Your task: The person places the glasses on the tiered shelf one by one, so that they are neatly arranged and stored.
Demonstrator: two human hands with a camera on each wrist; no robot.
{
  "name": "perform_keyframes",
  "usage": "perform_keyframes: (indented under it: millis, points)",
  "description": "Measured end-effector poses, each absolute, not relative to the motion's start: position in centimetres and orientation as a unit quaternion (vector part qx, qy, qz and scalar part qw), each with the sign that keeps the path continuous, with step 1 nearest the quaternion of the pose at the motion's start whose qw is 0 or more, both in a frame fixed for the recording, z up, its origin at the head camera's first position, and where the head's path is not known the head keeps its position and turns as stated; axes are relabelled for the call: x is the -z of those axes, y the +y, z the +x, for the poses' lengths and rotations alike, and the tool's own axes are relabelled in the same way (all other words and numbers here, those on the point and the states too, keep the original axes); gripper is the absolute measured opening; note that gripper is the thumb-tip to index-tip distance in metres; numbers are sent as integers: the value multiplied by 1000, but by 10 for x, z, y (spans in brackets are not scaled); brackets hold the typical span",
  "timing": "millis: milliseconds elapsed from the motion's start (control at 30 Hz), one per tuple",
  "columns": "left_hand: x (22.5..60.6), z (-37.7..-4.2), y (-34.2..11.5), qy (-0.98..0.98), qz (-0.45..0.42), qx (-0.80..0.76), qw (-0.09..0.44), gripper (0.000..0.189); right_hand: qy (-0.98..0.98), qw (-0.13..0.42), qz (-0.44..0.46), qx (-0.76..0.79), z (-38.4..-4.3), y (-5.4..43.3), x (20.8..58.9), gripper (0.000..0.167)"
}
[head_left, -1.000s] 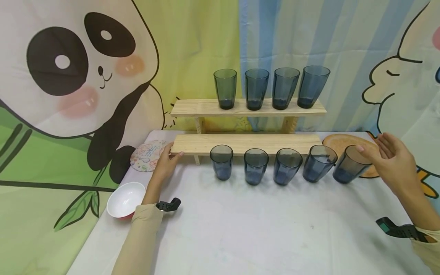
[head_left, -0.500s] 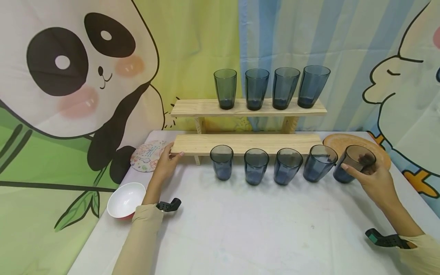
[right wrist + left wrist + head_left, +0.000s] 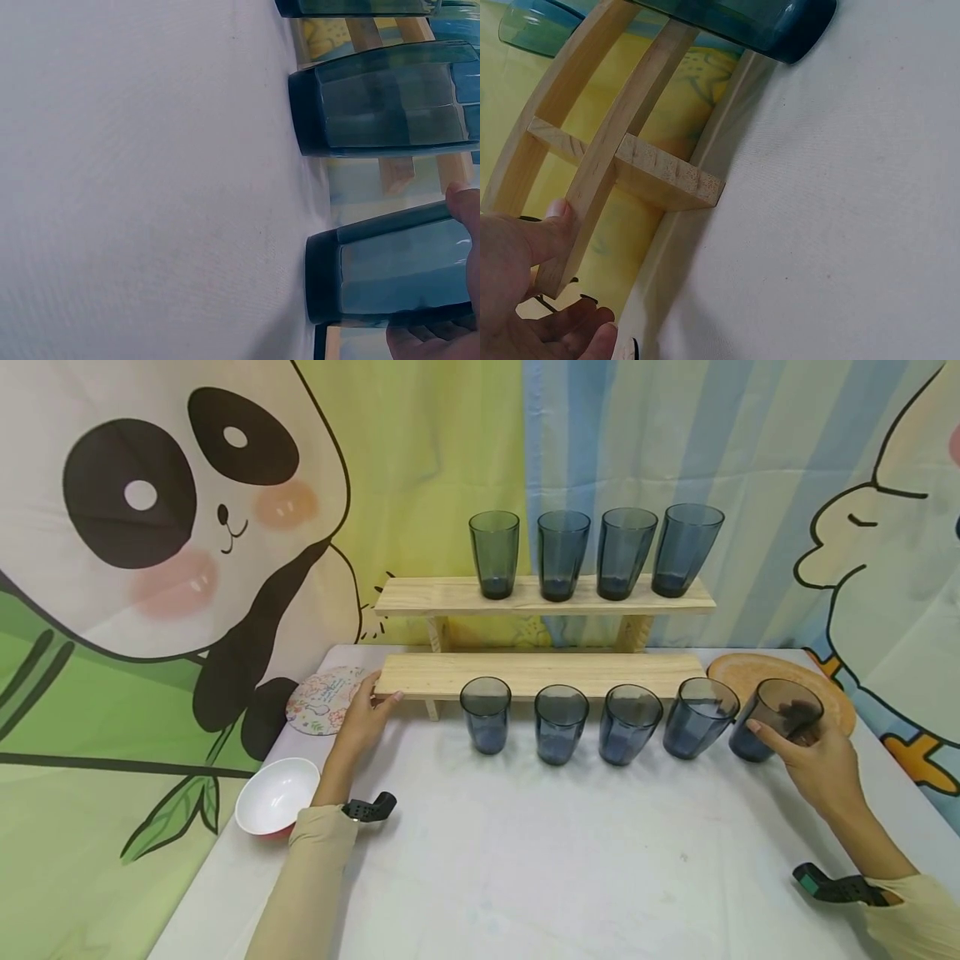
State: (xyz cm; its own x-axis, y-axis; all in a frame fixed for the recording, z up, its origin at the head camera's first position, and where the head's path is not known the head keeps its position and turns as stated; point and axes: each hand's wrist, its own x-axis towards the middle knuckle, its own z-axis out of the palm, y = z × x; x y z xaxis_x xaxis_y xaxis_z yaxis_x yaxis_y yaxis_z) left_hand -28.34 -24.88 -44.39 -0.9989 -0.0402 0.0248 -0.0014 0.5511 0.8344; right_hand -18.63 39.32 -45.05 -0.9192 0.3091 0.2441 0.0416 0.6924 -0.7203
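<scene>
My right hand (image 3: 825, 770) grips the rightmost drinking glass (image 3: 756, 739) of the front row, thumb on its near left side and fingers round its right. In the right wrist view that blue-tinted glass (image 3: 394, 266) stands with its base on the white cloth. Across the table, my left hand (image 3: 362, 720) holds the left end of a two-tier wooden shelf (image 3: 442, 672) at the lower board. Its thumb lies against the board in the left wrist view, with the fingers round the end. Several matching glasses (image 3: 561, 727) stand left of the gripped one.
Several more glasses (image 3: 562, 556) line the shelf's upper board. A white bowl (image 3: 276, 793) and a floral round mat (image 3: 322, 697) lie at the left. Behind the gripped glass is a round brown board (image 3: 840, 706). Printed curtains (image 3: 435, 460) back the table.
My right hand has moved left from beside the rightmost glass and closed its fingers and thumb round it. The left hand stays at the shelf end.
</scene>
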Motion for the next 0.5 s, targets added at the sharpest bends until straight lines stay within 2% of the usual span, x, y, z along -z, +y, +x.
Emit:
perform_keyframes:
  millis: [300,500]
  points:
    - [443,-284,-248,-883,7,468,23,79,-909,176,-105,-363,-185,395,444,68]
    - [442,-283,-248,-884,13,468,19,79,-903,173,-107,-379,-189,390,411,75]
